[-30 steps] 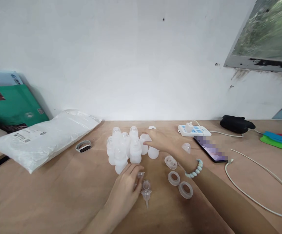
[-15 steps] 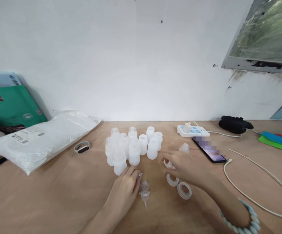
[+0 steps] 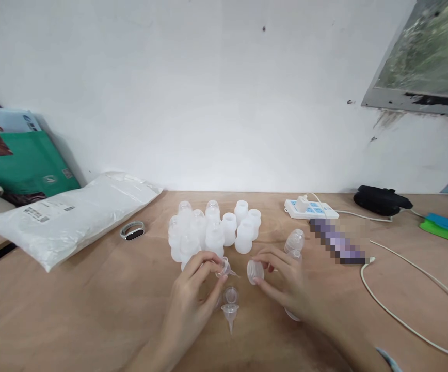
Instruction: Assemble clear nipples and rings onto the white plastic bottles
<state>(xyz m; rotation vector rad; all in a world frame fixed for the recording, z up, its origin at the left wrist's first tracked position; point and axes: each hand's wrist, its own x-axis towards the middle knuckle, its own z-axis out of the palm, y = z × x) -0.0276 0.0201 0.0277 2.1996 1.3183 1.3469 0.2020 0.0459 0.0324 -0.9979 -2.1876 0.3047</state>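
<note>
Between the fingertips of my left hand [image 3: 195, 294] is a clear bottle nipple [image 3: 227, 267], its narrow tip pointing right. My right hand [image 3: 284, 281] pinches a translucent ribbed screw ring [image 3: 255, 272] by its edge. The two parts face each other, a small gap apart. Below them on the table lies another clear nipple [image 3: 230, 312], tip toward me, touching a second one [image 3: 230, 295]. Part of a ring [image 3: 292, 314] shows under my right hand, which hides the rest. Behind my hands stand several small white bottles, some with clear domed caps [image 3: 212, 209], others open-topped [image 3: 244, 237].
Loose clear domed caps [image 3: 296, 238] lie beyond my right hand. Farther right are a phone [image 3: 334, 240], a power strip [image 3: 311, 209], a white cable [image 3: 402, 330] and a black case [image 3: 381, 200]. On the left are a fitness band [image 3: 132, 231] and a white plastic parcel [image 3: 77, 214].
My left hand has raised a nipple off the table. My right hand has come left and now holds a screw ring upright near it.
</note>
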